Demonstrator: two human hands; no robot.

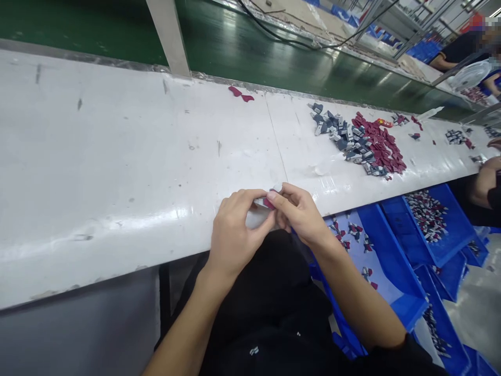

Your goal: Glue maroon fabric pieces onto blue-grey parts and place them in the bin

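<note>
Over the table's front edge, both my hands meet at a small grey-and-maroon plastic part. My left hand pinches its left end between thumb and fingers. The thumb and fingers of my right hand close on its right side, where a pale bit shows at the fingertips; I cannot make out what that bit is. Ahead and to the right lies a heap of dark-grey and white parts. Touching it is a pile of flat maroon pieces. Two more maroon pieces lie near the back edge.
The white tabletop borders a green conveyor belt behind a metal post. Below the table at right, a blue bin holds several grey-and-maroon parts, with more blue bins beyond. Another person's arm reaches in at far right.
</note>
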